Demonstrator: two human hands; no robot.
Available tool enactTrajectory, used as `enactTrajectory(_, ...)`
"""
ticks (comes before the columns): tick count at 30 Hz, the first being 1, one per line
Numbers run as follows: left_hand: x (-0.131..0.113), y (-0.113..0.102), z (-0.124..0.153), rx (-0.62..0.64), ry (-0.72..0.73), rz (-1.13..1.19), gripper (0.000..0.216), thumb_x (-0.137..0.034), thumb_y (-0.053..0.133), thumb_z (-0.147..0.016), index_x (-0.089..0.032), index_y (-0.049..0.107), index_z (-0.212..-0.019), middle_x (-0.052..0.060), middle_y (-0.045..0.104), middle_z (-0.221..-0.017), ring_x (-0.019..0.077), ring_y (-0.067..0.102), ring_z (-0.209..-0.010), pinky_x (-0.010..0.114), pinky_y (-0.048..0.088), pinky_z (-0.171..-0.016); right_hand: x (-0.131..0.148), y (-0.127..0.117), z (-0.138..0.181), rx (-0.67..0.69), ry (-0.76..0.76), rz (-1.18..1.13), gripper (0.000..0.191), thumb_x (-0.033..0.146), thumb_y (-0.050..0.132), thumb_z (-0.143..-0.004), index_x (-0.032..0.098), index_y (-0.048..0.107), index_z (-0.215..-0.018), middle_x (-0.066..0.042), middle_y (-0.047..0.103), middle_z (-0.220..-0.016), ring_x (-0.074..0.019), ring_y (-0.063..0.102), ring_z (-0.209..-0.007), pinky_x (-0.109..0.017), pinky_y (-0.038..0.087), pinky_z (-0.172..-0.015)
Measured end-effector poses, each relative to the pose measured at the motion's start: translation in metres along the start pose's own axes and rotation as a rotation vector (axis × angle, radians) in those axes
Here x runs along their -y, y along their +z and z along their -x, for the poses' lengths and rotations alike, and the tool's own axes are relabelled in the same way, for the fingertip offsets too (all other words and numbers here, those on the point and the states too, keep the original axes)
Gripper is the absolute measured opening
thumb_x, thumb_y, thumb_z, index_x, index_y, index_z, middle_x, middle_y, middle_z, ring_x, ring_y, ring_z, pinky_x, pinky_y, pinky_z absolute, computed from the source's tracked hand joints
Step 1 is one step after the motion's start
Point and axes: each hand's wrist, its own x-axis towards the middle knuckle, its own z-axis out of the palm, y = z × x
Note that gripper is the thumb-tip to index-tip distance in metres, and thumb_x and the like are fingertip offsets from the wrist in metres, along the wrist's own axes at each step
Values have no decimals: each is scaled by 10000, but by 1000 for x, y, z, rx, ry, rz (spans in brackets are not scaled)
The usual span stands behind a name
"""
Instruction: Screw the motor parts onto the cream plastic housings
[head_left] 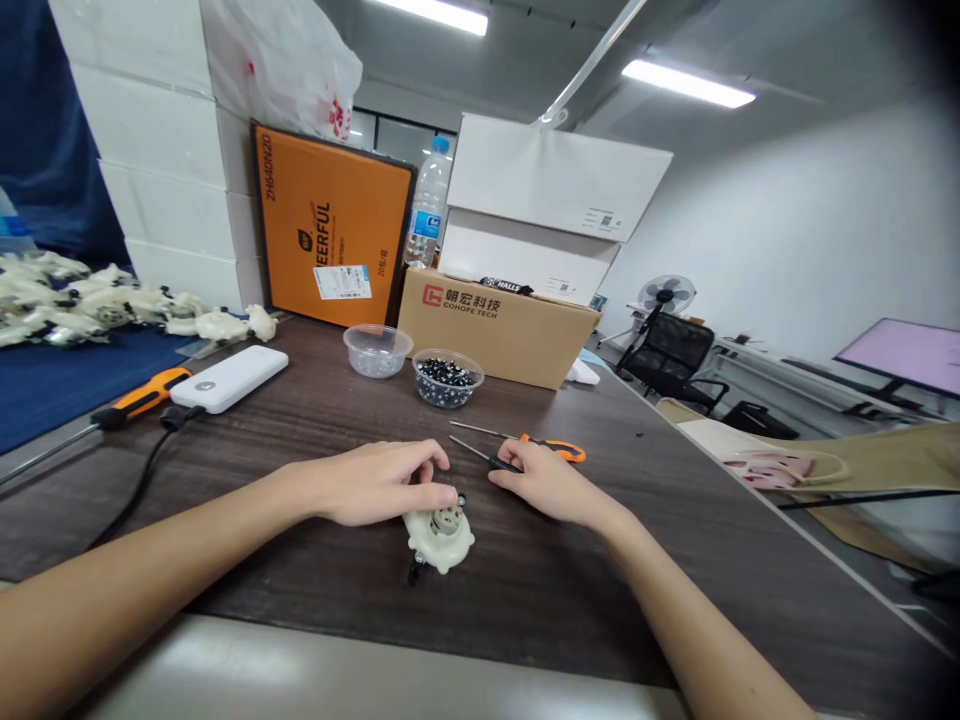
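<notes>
A small cream plastic gear housing (441,537) with a metal part in its middle lies on the dark wooden table (315,430). My left hand (375,482) rests over its top edge, fingers curled and touching it. My right hand (541,480) lies just to the right, its fingers closed on the black handle of a small screwdriver (480,455). A second small screwdriver with an orange handle (553,448) lies beside that hand.
Two clear plastic bowls sit further back, one nearly empty (376,350), one with dark small parts (448,378). A cardboard box (495,325), orange box (330,240), white power bank (229,378), large orange screwdriver (139,398) and a pile of cream housings (112,305) surround the area.
</notes>
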Motion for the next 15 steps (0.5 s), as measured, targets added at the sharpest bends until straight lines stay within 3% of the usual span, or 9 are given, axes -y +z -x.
enactTrajectory(7, 1, 4, -2, 23, -21, -83, 478, -625, 710, -804, -246, 704, -1095, 27, 724, -1018, 223, 645, -888, 300, 436, -744, 8, -7, 12, 9, -61, -59, 228, 394, 643, -1019, 179, 675, -1087, -41, 704, -1038, -193, 685, -861, -387, 582, -793)
enactTrajectory(12, 1, 7, -2, 71, -15, -68, 411, -587, 697, -832, -246, 729, -1058, 16, 757, -998, 218, 674, -872, 298, 452, -757, 7, -7, 12, 17, -71, -80, 234, 392, 649, -1014, 177, 669, -1105, -43, 698, -1049, -197, 684, -868, -387, 581, -789)
enactTrajectory(15, 1, 6, -1, 68, -3, -50, 423, -563, 690, -848, -263, 696, -1145, 19, 741, -1094, 226, 670, -956, 303, 460, -811, 9, -10, 14, 25, -68, -84, 230, 395, 642, -1017, 179, 669, -1091, -41, 696, -1039, -196, 678, -862, -386, 575, -790)
